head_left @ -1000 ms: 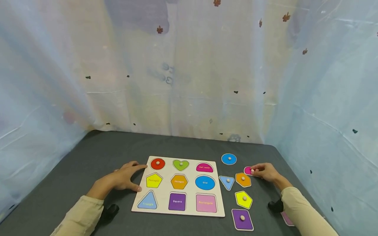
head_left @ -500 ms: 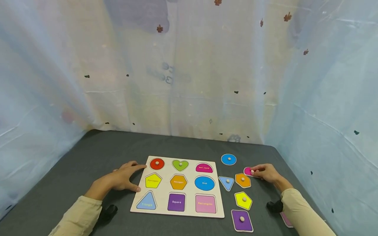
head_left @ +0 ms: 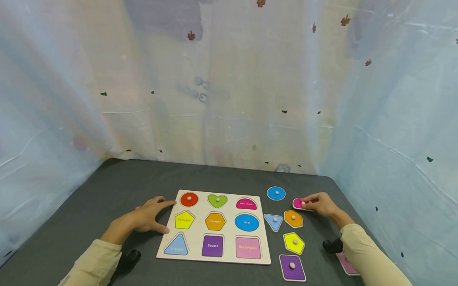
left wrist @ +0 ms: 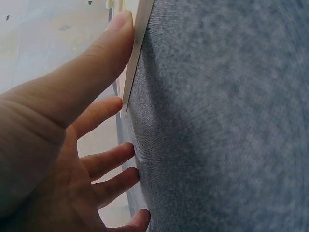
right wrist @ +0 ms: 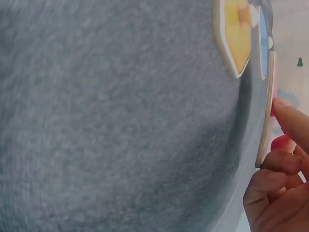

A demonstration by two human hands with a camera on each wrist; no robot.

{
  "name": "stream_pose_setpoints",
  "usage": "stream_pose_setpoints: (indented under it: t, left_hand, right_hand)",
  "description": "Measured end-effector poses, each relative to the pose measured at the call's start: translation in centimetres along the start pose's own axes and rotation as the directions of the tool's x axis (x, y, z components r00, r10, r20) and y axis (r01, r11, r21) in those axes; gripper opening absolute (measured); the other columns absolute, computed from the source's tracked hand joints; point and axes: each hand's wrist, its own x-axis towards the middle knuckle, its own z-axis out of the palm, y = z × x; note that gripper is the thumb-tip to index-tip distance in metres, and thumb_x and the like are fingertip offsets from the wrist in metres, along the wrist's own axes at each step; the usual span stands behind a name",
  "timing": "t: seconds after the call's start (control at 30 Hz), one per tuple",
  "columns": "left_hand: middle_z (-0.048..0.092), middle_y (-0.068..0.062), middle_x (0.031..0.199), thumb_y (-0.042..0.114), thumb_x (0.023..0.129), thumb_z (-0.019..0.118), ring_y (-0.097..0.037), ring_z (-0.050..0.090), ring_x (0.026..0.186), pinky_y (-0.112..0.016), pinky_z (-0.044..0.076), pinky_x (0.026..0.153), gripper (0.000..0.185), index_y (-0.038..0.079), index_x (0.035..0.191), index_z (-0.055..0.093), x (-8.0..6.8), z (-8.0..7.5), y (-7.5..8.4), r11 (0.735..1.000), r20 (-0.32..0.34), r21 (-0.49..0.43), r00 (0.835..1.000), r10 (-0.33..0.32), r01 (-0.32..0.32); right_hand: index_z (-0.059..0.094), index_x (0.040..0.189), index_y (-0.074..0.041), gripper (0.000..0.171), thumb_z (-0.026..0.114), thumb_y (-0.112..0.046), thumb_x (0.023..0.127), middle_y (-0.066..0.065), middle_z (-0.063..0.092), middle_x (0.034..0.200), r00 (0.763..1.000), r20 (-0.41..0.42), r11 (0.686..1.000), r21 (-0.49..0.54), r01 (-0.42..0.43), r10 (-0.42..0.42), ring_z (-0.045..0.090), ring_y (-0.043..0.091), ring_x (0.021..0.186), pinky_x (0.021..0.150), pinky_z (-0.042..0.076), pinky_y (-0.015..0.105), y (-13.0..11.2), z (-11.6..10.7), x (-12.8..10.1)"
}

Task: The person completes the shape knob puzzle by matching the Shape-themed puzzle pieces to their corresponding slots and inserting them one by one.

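My right hand pinches the pink half-round puzzle piece by its knob, thumb and fingertips together. In the right wrist view that piece stands edge-on, raised off the cloth. My left hand lies at the left edge of the white puzzle board, thumb and index finger spread along it. The left wrist view has the thumb against the board's edge and the other fingers extended. A red circle and a green heart fill their recesses in the board; its other printed recesses are bare.
Right of the board lie loose knobbed pieces: a blue oval, blue triangle, orange hexagon, yellow pentagon and purple square. A pink rectangle is partly under the right sleeve. Patterned curtains surround the dark table.
My right hand has risen a little with the pink half-round piece, shifting it slightly up and left from where it lay. My left hand stays at the board's edge.
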Motion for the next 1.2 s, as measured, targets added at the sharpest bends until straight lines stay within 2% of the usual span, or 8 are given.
stream_pose_setpoints:
  t: [0.2,0.53,0.9,1.2]
  left_hand:
    - [0.037,-0.027,0.152,0.042,0.071,0.090,-0.051,0.036,0.138,-0.087,0.022,0.101,0.096,0.018,0.153,0.044,0.1,0.1,-0.1,1.000,0.006,-0.013,1.000,-0.014,0.014]
    - [0.036,-0.028,0.153,0.042,0.071,0.090,-0.052,0.034,0.140,-0.087,0.022,0.101,0.096,0.017,0.152,0.044,0.0,0.4,-0.2,1.000,0.006,-0.027,1.000,-0.012,0.012]
    - [0.035,-0.029,0.154,0.042,0.069,0.091,-0.053,0.034,0.139,-0.086,0.022,0.102,0.099,0.019,0.153,0.044,0.2,0.4,-0.2,0.999,0.002,-0.027,1.000,-0.030,0.030]
    - [0.036,-0.026,0.153,0.041,0.071,0.091,-0.051,0.035,0.139,-0.087,0.021,0.101,0.097,0.019,0.153,0.044,0.2,0.2,-0.2,1.000,0.007,-0.019,1.000,-0.016,0.016]
  right_hand:
    - [0.071,0.119,0.006,0.032,0.071,-0.016,0.095,0.006,0.061,0.088,1.000,0.007,0.999,-0.024,0.030,-0.030,0.052,0.018,0.079,0.063,0.044,0.025,-1.1,0.4,0.0]
    - [0.071,0.120,0.004,0.033,0.071,-0.019,0.095,0.009,0.062,0.096,0.999,0.026,0.999,-0.020,0.039,-0.039,0.052,0.022,0.087,0.067,0.045,0.028,-2.4,1.0,0.0]
    - [0.072,0.118,0.003,0.031,0.071,-0.019,0.096,0.007,0.061,0.092,0.998,0.029,0.998,-0.023,0.063,-0.063,0.051,0.022,0.085,0.066,0.045,0.028,-3.8,2.0,0.4]
    - [0.074,0.114,0.004,0.028,0.071,-0.016,0.095,0.004,0.058,0.084,0.996,0.039,0.996,0.028,0.080,-0.081,0.052,0.019,0.085,0.067,0.048,0.025,-5.2,3.3,1.3]
